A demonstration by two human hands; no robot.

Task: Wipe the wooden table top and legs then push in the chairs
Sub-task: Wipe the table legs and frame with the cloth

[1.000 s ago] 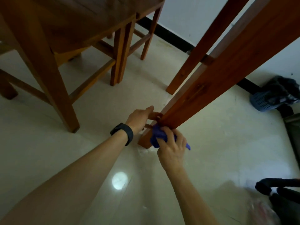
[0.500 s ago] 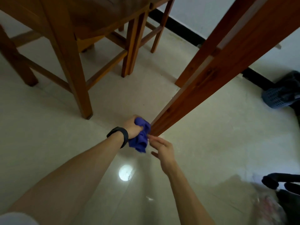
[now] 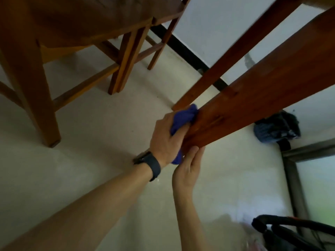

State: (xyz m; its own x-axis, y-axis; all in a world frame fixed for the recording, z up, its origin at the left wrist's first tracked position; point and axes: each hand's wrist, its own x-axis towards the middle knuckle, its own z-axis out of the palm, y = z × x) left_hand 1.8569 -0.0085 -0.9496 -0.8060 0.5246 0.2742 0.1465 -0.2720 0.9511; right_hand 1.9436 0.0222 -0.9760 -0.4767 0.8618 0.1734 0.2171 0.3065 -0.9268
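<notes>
A reddish wooden table leg [image 3: 253,102] slants from the upper right down to the middle of the view. My left hand [image 3: 166,140], with a dark watch on its wrist, grips a crumpled blue cloth [image 3: 183,117] and presses it against the leg's left face. My right hand [image 3: 188,169] is below it, fingers straight, with the fingertips touching the lower end of the leg. A second table leg [image 3: 223,60] stands farther back. A wooden chair [image 3: 59,33] fills the upper left.
Pale glossy tile floor [image 3: 90,160] lies all around. A blue basket with dark things [image 3: 275,129] sits by the white wall at right. A dark-framed glass panel [image 3: 317,187] is at far right, and a black curved object [image 3: 290,230] at bottom right.
The cloth passed from my right hand to my left. My left hand has since carried it up along the table leg; my right hand now touches the leg with straight fingers. The view tilted up.
</notes>
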